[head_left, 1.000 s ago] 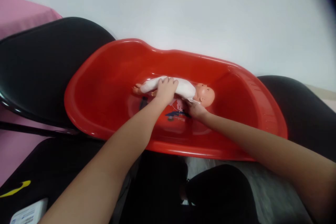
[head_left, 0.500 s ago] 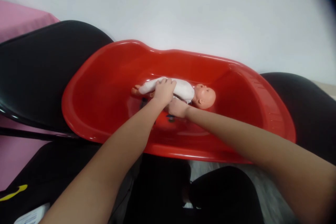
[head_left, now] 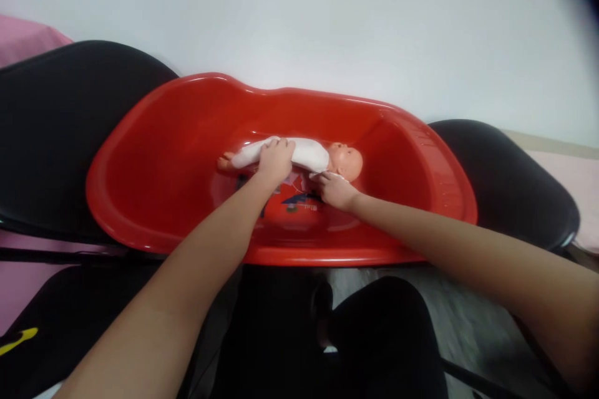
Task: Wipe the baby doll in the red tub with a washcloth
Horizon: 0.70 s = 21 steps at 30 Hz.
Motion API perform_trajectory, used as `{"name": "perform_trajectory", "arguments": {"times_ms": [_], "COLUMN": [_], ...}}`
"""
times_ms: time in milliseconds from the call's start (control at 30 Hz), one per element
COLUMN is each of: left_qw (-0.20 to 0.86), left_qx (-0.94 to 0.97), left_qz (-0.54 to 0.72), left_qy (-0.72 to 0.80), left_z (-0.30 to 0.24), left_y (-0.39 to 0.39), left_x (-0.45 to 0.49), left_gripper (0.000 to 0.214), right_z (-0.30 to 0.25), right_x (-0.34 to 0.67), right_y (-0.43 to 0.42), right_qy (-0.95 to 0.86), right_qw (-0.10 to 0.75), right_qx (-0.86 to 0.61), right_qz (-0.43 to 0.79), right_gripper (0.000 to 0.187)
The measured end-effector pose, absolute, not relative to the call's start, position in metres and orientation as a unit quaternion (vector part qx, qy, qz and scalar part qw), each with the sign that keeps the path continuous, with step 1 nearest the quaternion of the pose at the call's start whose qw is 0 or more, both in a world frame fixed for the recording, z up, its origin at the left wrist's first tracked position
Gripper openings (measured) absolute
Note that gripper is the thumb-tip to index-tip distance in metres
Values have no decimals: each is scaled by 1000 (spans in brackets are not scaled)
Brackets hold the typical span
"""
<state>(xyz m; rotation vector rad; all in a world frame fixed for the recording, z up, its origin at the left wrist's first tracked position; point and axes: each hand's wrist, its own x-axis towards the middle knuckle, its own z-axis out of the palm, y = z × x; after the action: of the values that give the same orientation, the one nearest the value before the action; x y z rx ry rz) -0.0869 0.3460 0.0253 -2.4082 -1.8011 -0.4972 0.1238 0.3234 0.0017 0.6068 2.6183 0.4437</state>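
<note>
A baby doll [head_left: 309, 153] with a white clothed body lies on its back in a red baby bathtub [head_left: 154, 168]. Its bare head [head_left: 349, 162] points right and its feet point left. My left hand [head_left: 276, 162] lies across the doll's middle, fingers curled over the body and gripping it. Beside the doll's shoulder and neck, my right hand [head_left: 334, 190] is closed on a bit of white cloth [head_left: 322, 174]. Whether that cloth is separate or part of the doll's clothing I cannot tell. A printed picture [head_left: 299, 199] shows on the tub floor below the hands.
The tub spans a black chair seat [head_left: 70, 137] at left and another black seat [head_left: 510, 181] at right. A pale wall [head_left: 304, 19] rises behind. Pink cloth [head_left: 28, 40] shows at far left. My black-clad legs [head_left: 384, 336] are below the tub's near rim.
My right hand has moved right along the doll, from its middle to beside the neck. My left hand keeps its hold on the body. The camera view has shifted slightly right.
</note>
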Motion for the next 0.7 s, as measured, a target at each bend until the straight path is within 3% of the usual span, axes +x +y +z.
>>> {"name": "perform_trajectory", "arguments": {"times_ms": [133,367,700], "left_qw": [45,37,31], "left_qx": [-792,-790,-798], "left_qz": [-160,-147,-121], "left_qy": [-587,-595,-590], "left_z": [24,24,21], "left_y": [347,348,347], "left_x": [-89,-89,-90], "left_gripper": [31,30,32], "right_z": [31,41,65], "right_x": [131,162,185], "right_y": [320,335,334], "right_qy": [954,960,960], "right_qw": [170,79,125], "right_qx": [134,166,170], "right_qz": [208,210,186], "right_gripper": [40,36,29]}}
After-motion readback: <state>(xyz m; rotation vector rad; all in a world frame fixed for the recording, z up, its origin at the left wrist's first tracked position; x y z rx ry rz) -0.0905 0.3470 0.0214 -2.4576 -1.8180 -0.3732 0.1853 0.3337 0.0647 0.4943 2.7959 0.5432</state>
